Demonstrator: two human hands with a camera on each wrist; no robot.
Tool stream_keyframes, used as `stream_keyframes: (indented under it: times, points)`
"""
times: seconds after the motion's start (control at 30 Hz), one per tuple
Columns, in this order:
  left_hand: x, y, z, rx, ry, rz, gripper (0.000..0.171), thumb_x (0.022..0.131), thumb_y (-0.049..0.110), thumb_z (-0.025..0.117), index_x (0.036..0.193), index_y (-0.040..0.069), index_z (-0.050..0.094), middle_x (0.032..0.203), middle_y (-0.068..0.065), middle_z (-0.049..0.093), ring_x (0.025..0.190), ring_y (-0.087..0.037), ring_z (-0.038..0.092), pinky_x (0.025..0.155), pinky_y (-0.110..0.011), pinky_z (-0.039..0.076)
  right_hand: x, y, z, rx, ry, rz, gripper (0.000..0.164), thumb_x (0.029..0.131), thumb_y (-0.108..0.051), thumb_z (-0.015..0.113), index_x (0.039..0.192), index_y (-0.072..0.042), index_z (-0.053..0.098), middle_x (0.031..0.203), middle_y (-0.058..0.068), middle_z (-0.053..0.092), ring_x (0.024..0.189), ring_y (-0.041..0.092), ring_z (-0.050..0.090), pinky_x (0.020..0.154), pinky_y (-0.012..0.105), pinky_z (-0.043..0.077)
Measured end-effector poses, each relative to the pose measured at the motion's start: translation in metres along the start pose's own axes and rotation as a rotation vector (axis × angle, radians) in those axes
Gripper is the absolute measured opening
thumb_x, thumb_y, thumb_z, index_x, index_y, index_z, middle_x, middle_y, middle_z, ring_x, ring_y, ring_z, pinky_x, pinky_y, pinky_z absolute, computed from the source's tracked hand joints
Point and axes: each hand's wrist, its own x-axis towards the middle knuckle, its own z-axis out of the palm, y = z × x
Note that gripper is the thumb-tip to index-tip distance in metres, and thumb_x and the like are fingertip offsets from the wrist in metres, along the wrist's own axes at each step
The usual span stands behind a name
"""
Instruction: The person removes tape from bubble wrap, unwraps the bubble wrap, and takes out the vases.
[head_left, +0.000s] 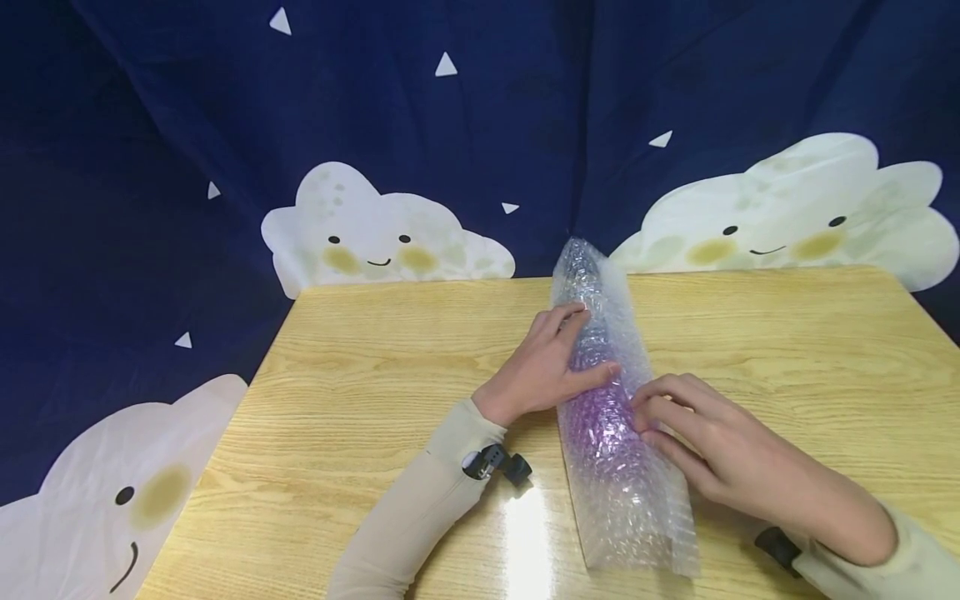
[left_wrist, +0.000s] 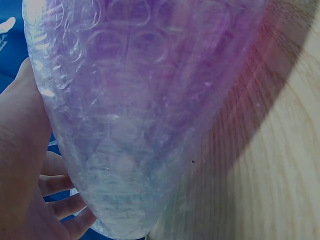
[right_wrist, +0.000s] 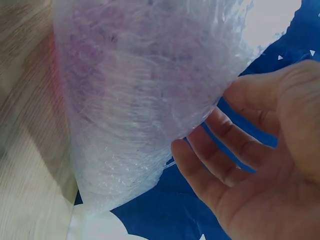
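Observation:
A long bubble-wrapped bundle [head_left: 618,475] lies lengthwise on the wooden table, its narrow far end at the back edge. Through the clear wrap shows something purple [head_left: 600,417] in the middle and greyish blue farther back; its kind cannot be made out. My left hand [head_left: 547,362] rests on the bundle's left side, thumb stretched across the top. In the left wrist view its fingers [left_wrist: 67,205] lie loosely along the wrap. With spread, slightly bent fingers, my right hand [head_left: 708,429] touches the right side. In the right wrist view the fingertips [right_wrist: 182,150] meet the wrap's edge.
The wooden table [head_left: 390,375] extends to both sides of the bundle. Behind it hangs a dark blue curtain [head_left: 450,133] with smiling clouds and white triangles. A black strapped device [head_left: 495,463] sits on the left wrist, another [head_left: 777,550] by the right.

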Motion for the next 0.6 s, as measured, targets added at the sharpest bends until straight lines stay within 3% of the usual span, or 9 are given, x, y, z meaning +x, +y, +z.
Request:
stream_keyframes:
  times: [0.4,0.6]
  points:
    - [0.0,-0.0004,-0.0003,0.007,0.002,-0.002,0.091,0.087,0.074,0.046,0.151,0.011,0.035,0.156,-0.001,0.031,0.141,-0.017,0.032,0.116,-0.033,0.038,0.0,0.0047,-0.0019,0.081,-0.018,0.017,0.031,0.082,-0.009,0.073,0.104,-0.029,0.067,0.111,-0.015,0.061,0.108,0.0,0.054,0.1,0.001,0.036]
    - [-0.0002,-0.0009,0.0003,0.012,-0.006,0.0,0.091,0.087,0.074,0.045,0.151,0.011,0.034,0.157,-0.002,0.03,0.142,-0.017,0.031,0.116,-0.033,0.038,-0.0005,0.0076,-0.0038,0.089,-0.014,0.024,0.035,0.078,-0.011,0.078,0.103,-0.033,0.069,0.112,-0.015,0.065,0.106,0.001,0.06,0.097,0.001,0.04]
